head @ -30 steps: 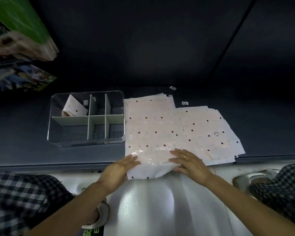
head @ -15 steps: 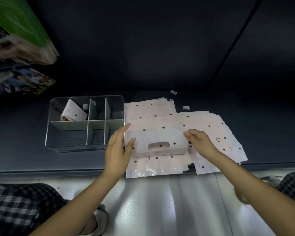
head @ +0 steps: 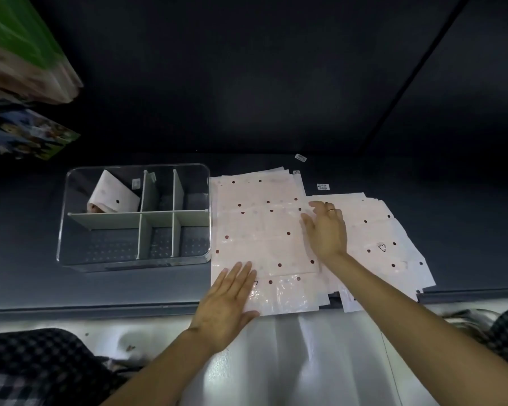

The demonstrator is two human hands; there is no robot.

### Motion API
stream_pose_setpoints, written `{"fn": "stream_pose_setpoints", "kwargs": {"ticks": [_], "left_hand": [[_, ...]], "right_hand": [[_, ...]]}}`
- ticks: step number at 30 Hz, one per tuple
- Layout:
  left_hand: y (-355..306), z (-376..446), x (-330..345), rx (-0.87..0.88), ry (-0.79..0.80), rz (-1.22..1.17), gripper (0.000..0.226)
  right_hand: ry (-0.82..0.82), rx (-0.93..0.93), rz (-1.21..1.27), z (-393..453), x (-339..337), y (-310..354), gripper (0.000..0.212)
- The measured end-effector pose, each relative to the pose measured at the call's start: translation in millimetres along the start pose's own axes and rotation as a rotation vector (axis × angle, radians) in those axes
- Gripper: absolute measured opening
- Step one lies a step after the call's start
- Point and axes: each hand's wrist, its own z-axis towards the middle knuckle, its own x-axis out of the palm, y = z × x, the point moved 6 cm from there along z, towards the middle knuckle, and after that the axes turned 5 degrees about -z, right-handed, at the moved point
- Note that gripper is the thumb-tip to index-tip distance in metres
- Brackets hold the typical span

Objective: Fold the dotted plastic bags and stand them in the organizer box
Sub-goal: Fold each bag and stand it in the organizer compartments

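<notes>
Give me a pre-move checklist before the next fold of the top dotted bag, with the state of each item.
1. Top dotted bag lies flat on the stack: ok.
2. Left hand flat on the bag's near left corner: ok.
3. Right hand flat at its right edge: ok.
4. Organizer box beside the stack, open compartments free: ok.
5. One folded bag in the back left compartment, leaning, not upright: not ok.
6. Only one bag will lift: cannot tell.

organizer box left of bag stack | folded bag in box's back-left compartment
</notes>
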Motion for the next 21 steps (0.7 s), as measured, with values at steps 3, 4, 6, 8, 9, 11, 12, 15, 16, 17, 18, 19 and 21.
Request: {"fn": "stream_pose_setpoints", "kwargs": {"ticks": [3, 4, 6, 8, 9, 11, 12, 15, 16, 17, 18, 19, 21], "left_hand": [[-3, 0, 3, 0.033, -0.008, 0.017, 0.075], [-3, 0, 3, 0.038, -0.025, 0.019, 0.075], [-5, 1, 1, 0.044, -0.042, 0.021, 0.073], [-4, 1, 1, 0.049, -0.021, 0.026, 0.071], [-3, -1, 1, 0.047, 0.000, 0.028, 0.069], [6, -7, 1, 0.030, 0.036, 0.038, 0.068], [13, -11, 0, 0.022, 0.045, 0.049, 0.070], [38, -30, -5, 0.013, 0.063, 0.098, 0.074], [45, -35, -8, 0.012, 0.054, 0.114, 0.075], [50, -37, -12, 0.006, 0.045, 0.114, 0.078], [53, -36, -17, -0.001, 0.026, 0.091, 0.079], [52, -32, -22, -0.008, -0.010, 0.036, 0.079], [44, -19, -34, -0.034, -0.113, -0.103, 0.068]], "right_hand": [[-0.141, -0.473, -0.050, -47, 1, 44, 0.035], [-0.173, -0.641, -0.107, -69, 8, 56, 0.036], [-0.102, -0.871, -0.236, -104, 31, 64, 0.044], [0.006, -0.917, -0.344, -116, 47, 49, 0.051], [0.031, -0.897, -0.397, -116, 49, 36, 0.055], [0.044, -0.843, -0.486, -109, 42, 6, 0.056], [0.054, -0.812, -0.512, -106, 35, -10, 0.056], [0.147, -0.697, -0.554, -99, 13, -47, 0.065], [0.125, -0.700, -0.547, -99, 7, -53, 0.068], [0.087, -0.712, -0.534, -99, 3, -54, 0.068], [0.050, -0.725, -0.515, -97, 0, -51, 0.064], [-0.010, -0.730, -0.482, -95, -5, -45, 0.055], [-0.087, -0.699, -0.359, -89, -11, -27, 0.035]]}}
